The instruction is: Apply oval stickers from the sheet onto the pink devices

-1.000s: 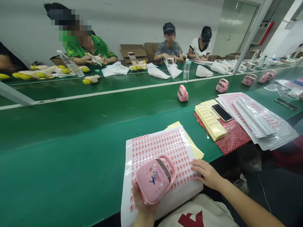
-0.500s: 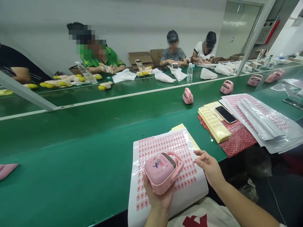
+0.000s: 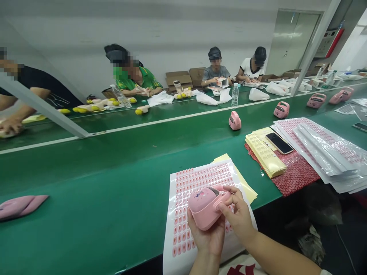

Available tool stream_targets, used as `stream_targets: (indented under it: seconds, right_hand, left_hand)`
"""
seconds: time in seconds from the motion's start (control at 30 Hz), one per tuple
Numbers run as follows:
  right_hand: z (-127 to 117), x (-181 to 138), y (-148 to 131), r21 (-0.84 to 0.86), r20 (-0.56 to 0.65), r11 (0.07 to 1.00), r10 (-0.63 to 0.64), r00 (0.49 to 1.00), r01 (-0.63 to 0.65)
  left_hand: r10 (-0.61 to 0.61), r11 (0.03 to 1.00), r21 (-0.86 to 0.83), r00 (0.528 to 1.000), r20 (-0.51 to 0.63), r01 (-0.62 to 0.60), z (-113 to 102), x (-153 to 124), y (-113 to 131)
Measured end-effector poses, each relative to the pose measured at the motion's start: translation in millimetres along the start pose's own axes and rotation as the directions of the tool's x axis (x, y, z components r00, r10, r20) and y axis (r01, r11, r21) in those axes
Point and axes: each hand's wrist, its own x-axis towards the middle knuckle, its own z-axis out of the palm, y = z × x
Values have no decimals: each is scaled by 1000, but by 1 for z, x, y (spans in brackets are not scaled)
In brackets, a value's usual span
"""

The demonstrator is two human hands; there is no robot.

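Observation:
A small pink handled case (image 3: 204,210), with a cartoon print on its rounded face and a dark panel near the handle, rests tilted in my left hand (image 3: 210,236). The fingers of that hand are wrapped round its underside. My right hand (image 3: 240,217) presses thumb and fingers against the case's side, where the handle joins it. Whether a sticker sits under those fingertips I cannot tell. Beneath the case lies a white sheet of small pink oval stickers (image 3: 180,214), partly over the table edge and my lap. Yellow paper (image 3: 249,193) sticks out behind it.
On the green table (image 3: 114,206) are a pink pouch-like item (image 3: 21,207), a yellow sheet stack (image 3: 266,154), a phone (image 3: 279,143), red bubble wrap (image 3: 298,172) and more sticker sheets (image 3: 341,164). Several similar pink cases (image 3: 235,121) stand farther back. Co-workers (image 3: 137,78) sit across.
My right hand has moved left from beside the sticker sheet onto the case. The case has turned and tipped in my left hand. The view has shifted slightly left.

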Motion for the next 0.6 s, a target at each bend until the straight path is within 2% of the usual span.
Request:
stream_targets:
  seconds: [0.17, 0.23, 0.3, 0.4, 0.47, 0.53, 0.6]
  right_hand:
    - [0, 3, 4, -154, 44, 983, -94, 995, 100]
    - [-1, 4, 7, -230, 59, 957, -168, 984, 178]
    - [-2, 4, 11, -308, 63, 892, -327, 943, 330]
    - [-5, 4, 17, -446, 143, 702, -557, 818, 555]
    - [-8, 5, 20, -515, 226, 574, -625, 747, 636]
    - [-11, 7, 22, -555, 277, 502, -640, 717, 663]
    - [-13, 11, 24, -559, 276, 519, -620, 735, 647]
  left_hand:
    - [19, 1000, 13, 999, -49, -18, -4, 1, 2]
    - [23, 1000, 15, 996, -81, -22, -5, 1, 2]
    - [8, 1000, 0, 994, -105, -8, -7, 0, 2]
    - [-27, 999, -31, 992, -123, 24, -7, -1, 3]
    - [-53, 998, -41, 992, -112, 48, -7, 0, 4]
    - [-67, 997, -58, 992, -109, 61, -7, 0, 4]
    - [-64, 996, -78, 987, -145, 53, -7, 1, 4]
